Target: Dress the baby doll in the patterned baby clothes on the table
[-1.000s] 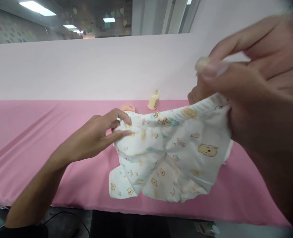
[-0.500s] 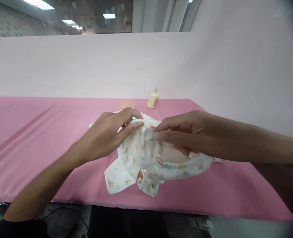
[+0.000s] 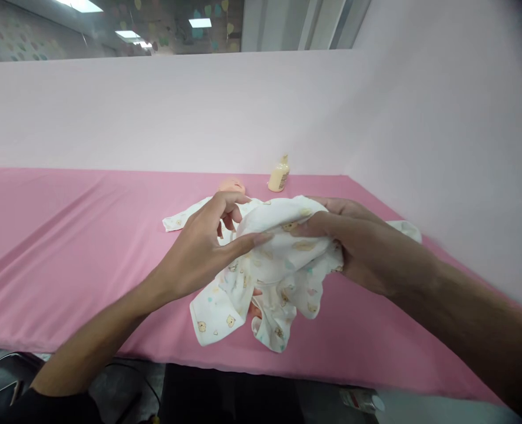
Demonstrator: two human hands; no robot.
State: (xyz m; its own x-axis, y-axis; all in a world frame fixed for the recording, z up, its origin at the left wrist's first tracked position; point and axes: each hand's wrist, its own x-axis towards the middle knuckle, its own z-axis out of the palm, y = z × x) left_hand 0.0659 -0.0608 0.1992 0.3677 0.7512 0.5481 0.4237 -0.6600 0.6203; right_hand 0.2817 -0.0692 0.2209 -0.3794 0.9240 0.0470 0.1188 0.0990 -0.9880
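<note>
A white baby garment [image 3: 278, 259] printed with small bears lies bunched on the pink-covered table [image 3: 66, 235], over a doll whose head [image 3: 231, 186] shows just behind it. My left hand [image 3: 205, 247] pinches the garment's left side between thumb and fingers. My right hand [image 3: 353, 241] grips the cloth's upper right fold, fingers closed round it. A bit of the doll's leg peeks out under the cloth near the table's front edge.
A small cream bottle [image 3: 279, 174] stands at the back by the pale pink partition wall [image 3: 199, 112]. A second wall closes in on the right. A plastic bottle [image 3: 362, 401] lies on the floor below the table's front edge.
My right hand has come down from close to the camera to the table, lowering the spread garment onto the doll. Both hands now hold it bunched together.
</note>
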